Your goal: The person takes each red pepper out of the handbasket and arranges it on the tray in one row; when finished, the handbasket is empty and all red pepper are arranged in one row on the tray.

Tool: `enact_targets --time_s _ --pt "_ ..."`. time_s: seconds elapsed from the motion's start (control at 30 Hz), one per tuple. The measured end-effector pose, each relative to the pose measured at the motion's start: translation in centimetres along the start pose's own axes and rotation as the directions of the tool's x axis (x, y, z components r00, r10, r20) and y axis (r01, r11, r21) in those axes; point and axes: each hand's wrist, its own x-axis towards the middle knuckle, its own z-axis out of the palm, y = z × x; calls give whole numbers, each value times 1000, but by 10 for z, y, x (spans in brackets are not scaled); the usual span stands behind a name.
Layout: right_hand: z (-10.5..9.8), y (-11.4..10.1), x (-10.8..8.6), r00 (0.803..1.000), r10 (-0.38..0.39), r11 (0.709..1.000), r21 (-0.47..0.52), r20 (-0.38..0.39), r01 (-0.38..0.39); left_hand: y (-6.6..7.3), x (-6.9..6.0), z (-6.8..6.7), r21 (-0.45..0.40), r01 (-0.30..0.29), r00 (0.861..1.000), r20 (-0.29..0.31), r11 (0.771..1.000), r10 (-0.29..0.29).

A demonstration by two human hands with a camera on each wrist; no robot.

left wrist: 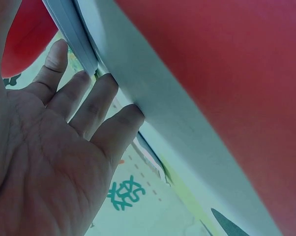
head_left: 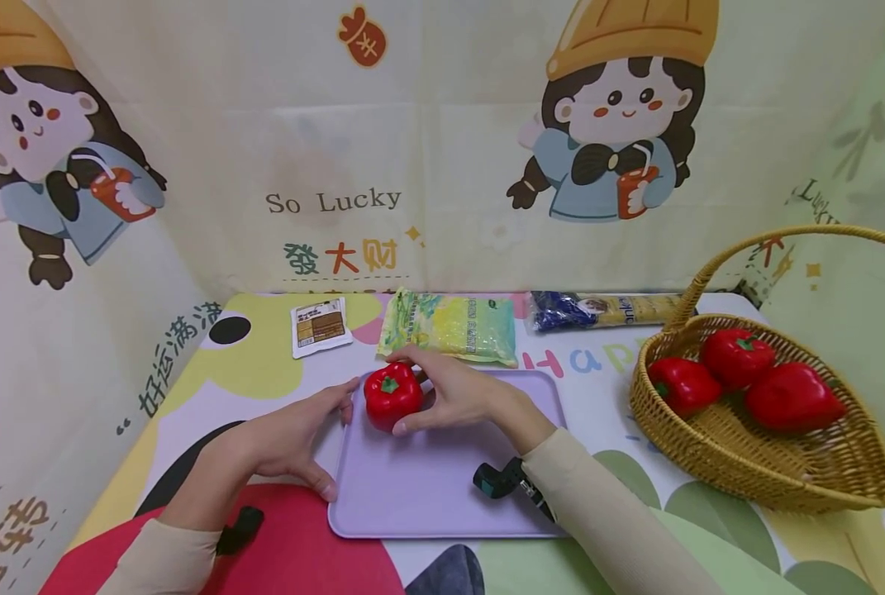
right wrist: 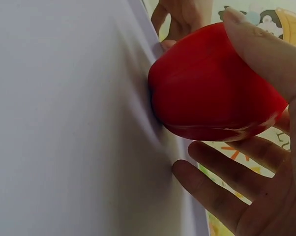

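Note:
A red bell pepper (head_left: 393,397) with a green stem is at the back left corner of a purple tray (head_left: 442,496). My right hand (head_left: 460,395) holds it between thumb and fingers; in the right wrist view the thumb lies on one side of the pepper (right wrist: 212,88), with some lower fingers of the hand (right wrist: 256,182) off it. My left hand (head_left: 286,442) is at the tray's left edge, fingers spread and nearly straight, thumb near the rim. The left wrist view shows this hand's (left wrist: 54,142) fingertips beside the tray's side (left wrist: 79,39).
A wicker basket (head_left: 754,471) with several red peppers (head_left: 795,397) stands at the right. Along the back lie a small white packet (head_left: 321,327), a yellow-green bag (head_left: 449,326) and a blue and yellow package (head_left: 606,311). A patterned cloth covers the table and walls.

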Motion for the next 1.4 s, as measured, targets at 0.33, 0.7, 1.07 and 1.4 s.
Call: enact_targets --time_s 0.33,0.7,1.07,1.4 --pt "2 -1 1 999 -18 999 -51 -34 16 -4 4 2 14 36 999 -1 999 -36" --pt "5 -2 6 997 -29 997 -79 -66 24 -3 3 2 23 42 999 -6 999 -42" --pt "7 0 11 996 -59 993 -105 -64 52 -4 1 3 23 27 1000 -13 999 -27" --pt "8 0 8 998 -40 993 -112 -54 34 -4 3 3 22 47 999 -15 999 -46"
